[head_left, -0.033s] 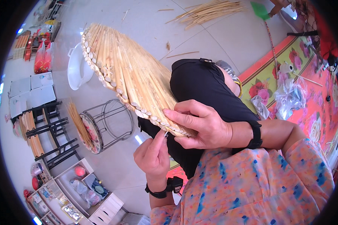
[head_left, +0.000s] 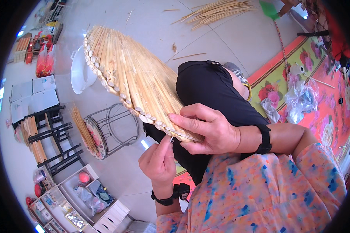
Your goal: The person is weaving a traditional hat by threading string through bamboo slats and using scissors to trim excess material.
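Note:
A large fan-shaped piece of straw stalks (head_left: 132, 73), with their pale cut ends along its lower left rim, leans across my dark-trousered leg (head_left: 214, 89). My right hand (head_left: 210, 130) holds its near end, thumb pressed on the stalks and fingers round the edge. Just below that rim, my left hand (head_left: 157, 163) is closed in a pinch on a small, thin metal piece (head_left: 171, 139), perhaps a needle; its full shape is hidden.
Loose stalks (head_left: 214, 13) lie on the tiled floor. To the left stand a white basin (head_left: 78, 77), a stool with stalks on it (head_left: 99, 145), folded chairs (head_left: 42, 143) and a shelf unit (head_left: 109, 217). At right are a floral mat (head_left: 315, 101) and plastic bags (head_left: 301, 101).

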Action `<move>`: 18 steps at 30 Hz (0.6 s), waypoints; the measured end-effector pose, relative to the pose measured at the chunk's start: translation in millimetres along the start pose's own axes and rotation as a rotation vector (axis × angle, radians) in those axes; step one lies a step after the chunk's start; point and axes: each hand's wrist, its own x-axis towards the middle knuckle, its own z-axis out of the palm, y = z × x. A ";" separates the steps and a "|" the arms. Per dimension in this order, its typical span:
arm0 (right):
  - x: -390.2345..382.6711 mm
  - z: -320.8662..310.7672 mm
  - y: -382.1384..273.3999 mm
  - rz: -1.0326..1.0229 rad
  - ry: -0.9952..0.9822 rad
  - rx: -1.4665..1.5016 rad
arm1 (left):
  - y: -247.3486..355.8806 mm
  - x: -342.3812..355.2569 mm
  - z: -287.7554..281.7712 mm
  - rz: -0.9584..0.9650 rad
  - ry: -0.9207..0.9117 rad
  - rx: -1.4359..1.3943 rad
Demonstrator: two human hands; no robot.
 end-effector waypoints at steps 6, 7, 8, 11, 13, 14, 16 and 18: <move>0.1 0.8 1.0 0.000 0.011 0.028 | 3.9 -6.3 8.9 -0.069 0.052 -0.057; 0.3 0.3 0.9 0.000 0.009 0.025 | 4.8 -6.8 9.2 -0.103 0.054 -0.073; 0.7 -0.3 1.0 0.001 0.014 0.027 | 5.5 -6.3 9.4 -0.100 0.050 -0.071; 2.0 -0.5 0.7 -0.010 0.004 0.022 | 8.2 -6.9 8.8 -0.136 0.051 -0.078; 2.6 0.2 0.7 -0.019 0.007 0.025 | 9.4 -6.7 8.7 -0.164 0.060 -0.088; 2.9 0.2 1.0 -0.020 0.009 0.027 | 10.0 -6.2 8.9 -0.163 0.058 -0.086; 3.2 0.5 1.7 -0.025 0.010 0.022 | 10.6 -5.0 8.7 -0.190 0.063 -0.094; 2.8 1.1 1.6 -0.025 0.017 0.022 | 9.1 -4.5 7.4 -0.193 0.049 -0.074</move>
